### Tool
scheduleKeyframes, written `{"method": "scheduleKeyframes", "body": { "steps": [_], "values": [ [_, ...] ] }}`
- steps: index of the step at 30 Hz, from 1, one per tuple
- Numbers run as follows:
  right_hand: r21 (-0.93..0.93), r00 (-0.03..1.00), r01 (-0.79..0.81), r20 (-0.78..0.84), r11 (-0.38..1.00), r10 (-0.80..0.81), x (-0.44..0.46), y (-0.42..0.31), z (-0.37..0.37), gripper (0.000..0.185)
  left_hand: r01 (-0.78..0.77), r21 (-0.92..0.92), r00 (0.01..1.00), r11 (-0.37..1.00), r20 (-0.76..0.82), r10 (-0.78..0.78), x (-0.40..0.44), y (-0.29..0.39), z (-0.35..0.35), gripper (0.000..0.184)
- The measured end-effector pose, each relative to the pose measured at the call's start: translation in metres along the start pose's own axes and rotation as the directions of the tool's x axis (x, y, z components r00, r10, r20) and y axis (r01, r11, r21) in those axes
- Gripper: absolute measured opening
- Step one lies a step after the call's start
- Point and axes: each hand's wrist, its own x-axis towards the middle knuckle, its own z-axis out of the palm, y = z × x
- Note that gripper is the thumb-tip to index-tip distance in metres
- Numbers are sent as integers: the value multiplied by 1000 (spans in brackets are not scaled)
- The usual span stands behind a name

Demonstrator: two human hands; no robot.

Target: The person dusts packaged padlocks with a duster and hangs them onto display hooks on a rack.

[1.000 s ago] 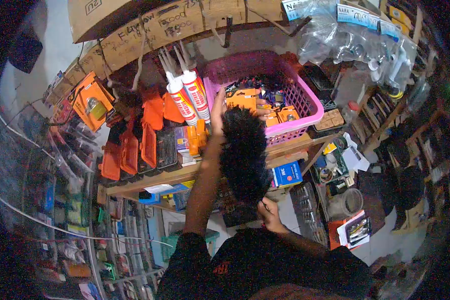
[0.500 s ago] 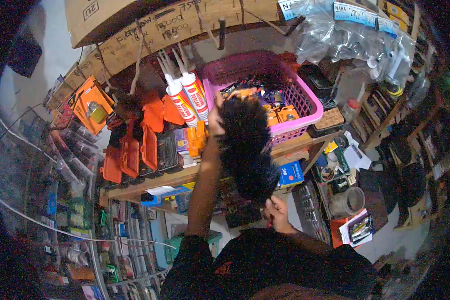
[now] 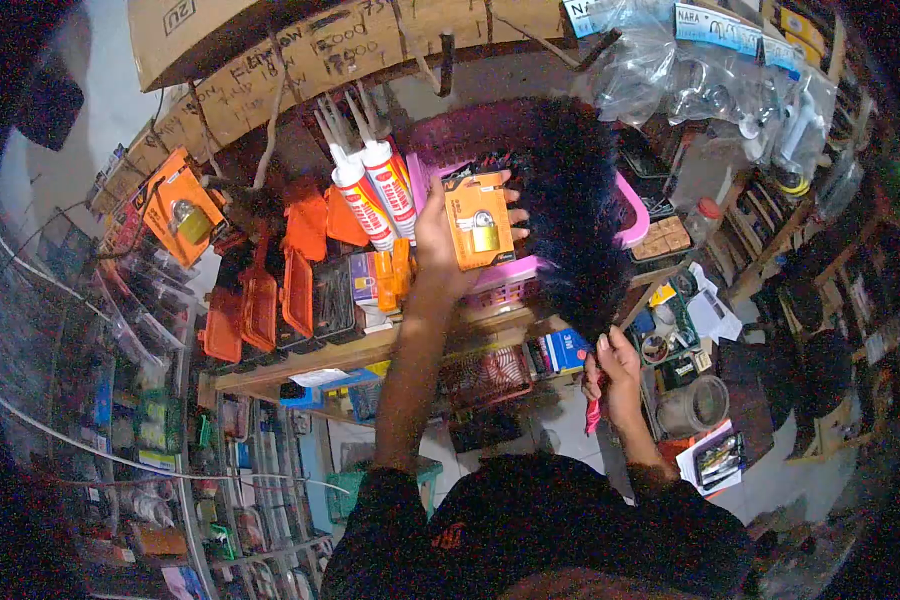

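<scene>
My left hand [image 3: 438, 232] holds an orange padlock pack [image 3: 478, 222] at the front left of the pink basket [image 3: 632, 212], its fingers wrapped behind the card. A brass padlock shows on the pack's face. My right hand [image 3: 616, 372] is closed round the lower end of a fluffy black duster [image 3: 575, 200], where a pink strip hangs down. The duster stands upright over the right part of the basket and hides much of its contents. White and red sealant tubes [image 3: 378, 190] stand just left of my left hand.
Open orange cases [image 3: 260, 310] line the shelf at left, near another padlock pack [image 3: 183, 208]. Metal hooks [image 3: 446, 65] stick out above the basket. Plastic bags [image 3: 710, 80] hang at upper right. Below the shelf lies a blue 3M box [image 3: 564, 351].
The duster and my right hand have moved right, away from my left hand. The padlock pack, largely covered by the duster before, now shows its full face, tilted toward the camera.
</scene>
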Motion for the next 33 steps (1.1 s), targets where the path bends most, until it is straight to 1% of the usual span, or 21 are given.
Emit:
{"method": "scheduleKeyframes", "body": {
  "steps": [3,6,9,12,15,18,21,24,27,30,31,33],
  "values": [
    [-23,1000,-8,-26,1000,7,1,4,-2,43,4,-28,999,1000,34,-3,1,0,-5,80],
    [-69,998,15,-56,997,-19,5,1,-1,40,16,-13,1000,1000,24,-15,-2,1,1,80],
    [-6,999,-3,-39,1000,3,6,-12,5,35,14,34,1000,999,25,-15,-1,0,7,80],
    [58,999,-36,-28,998,37,8,-13,5,30,21,18,1000,1000,2,-21,-1,1,9,80],
    [97,996,-77,-44,992,82,10,-10,3,29,18,67,1000,998,-16,-17,-2,2,10,80],
    [131,993,-112,-23,985,116,10,-10,2,32,8,91,1000,996,-23,-6,-3,2,14,80],
    [98,994,-111,-1,989,112,7,-17,7,20,23,66,1000,998,-3,-23,-3,1,15,78],
    [160,988,-153,40,975,149,5,-24,4,28,5,138,999,990,-40,0,-5,2,20,77],
    [182,992,-108,86,977,94,5,-37,4,38,19,127,1000,992,-25,-16,-4,2,18,77],
    [221,987,-61,159,973,25,12,-49,-2,54,20,117,1000,993,-22,-18,-3,1,17,77],
    [182,994,-31,110,983,11,14,-53,-2,55,26,108,999,994,-25,-24,-3,0,16,77],
    [131,980,76,171,988,-98,21,-62,-1,50,37,91,999,995,-31,-34,-2,0,16,77]
  ]
}}
